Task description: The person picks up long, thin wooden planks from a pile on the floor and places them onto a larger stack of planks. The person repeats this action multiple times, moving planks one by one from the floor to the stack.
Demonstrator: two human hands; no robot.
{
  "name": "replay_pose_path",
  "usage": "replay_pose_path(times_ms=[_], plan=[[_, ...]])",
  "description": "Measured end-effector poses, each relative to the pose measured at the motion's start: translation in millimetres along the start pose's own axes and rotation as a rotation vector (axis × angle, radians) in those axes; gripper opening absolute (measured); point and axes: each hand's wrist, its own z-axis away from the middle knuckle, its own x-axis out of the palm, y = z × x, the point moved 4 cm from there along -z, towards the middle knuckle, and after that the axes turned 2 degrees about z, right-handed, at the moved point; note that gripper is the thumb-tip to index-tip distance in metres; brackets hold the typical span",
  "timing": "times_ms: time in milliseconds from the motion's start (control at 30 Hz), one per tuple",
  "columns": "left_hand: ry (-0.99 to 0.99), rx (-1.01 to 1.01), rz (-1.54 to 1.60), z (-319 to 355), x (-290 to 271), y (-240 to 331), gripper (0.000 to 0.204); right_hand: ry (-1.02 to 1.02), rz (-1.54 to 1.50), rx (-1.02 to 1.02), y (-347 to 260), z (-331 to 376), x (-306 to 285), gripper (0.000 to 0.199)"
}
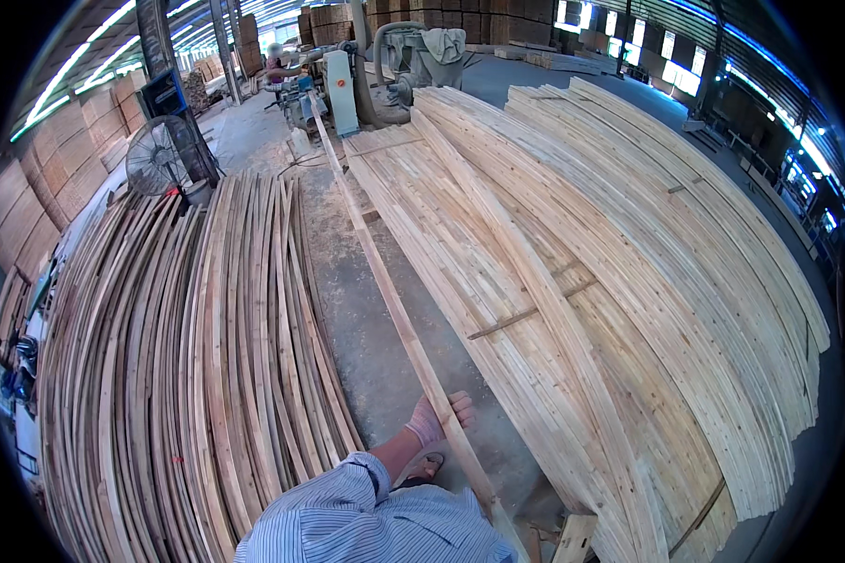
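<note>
A long, narrow wooden board [394,305] runs from the machine at the far end back to my body. My left hand [434,419], in what looks like a pale pinkish glove, grips it from beneath. The fingers come out on the board's right side, and the wrist is on its left. The board passes over the palm and hides part of the hand. Its near end goes down past my striped shirt at the lower edge. My right hand does not show.
Loose narrow strips [197,357] lie in a big stack on the left. Wide layers of pale boards [629,281] fill the right, with cross sticks [532,311] on them. Ahead stand a machine cabinet [341,92], a person [274,64] and a caged fan [157,157]. My foot [427,466] is below the board.
</note>
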Motion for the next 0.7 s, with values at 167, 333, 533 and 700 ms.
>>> replay_pose_path(times_ms=[167,333,533,700], plan=[[0.437,0.305,-0.079,-5.8,-104.9,66.6,0.057,-0.123,0.170,0.021,-73.3,-31.3,-18.5,0.050],[0.466,-0.039,-0.268,23.8,-120.5,-8.4,0.071,0.034,-0.134,-0.176,-178.4,-80.9,-50.2,0.042],[0.390,-0.111,-0.280,3.1,-156.7,-60.5,0.056,0.073,-0.145,-0.275,-277.1,-139.9,-103.0,0.061],[0.443,-0.011,-0.425,-10.9,-148.0,1.1,0.039,0.307,-0.283,-0.287,-284.4,-118.4,-145.4,0.059]])
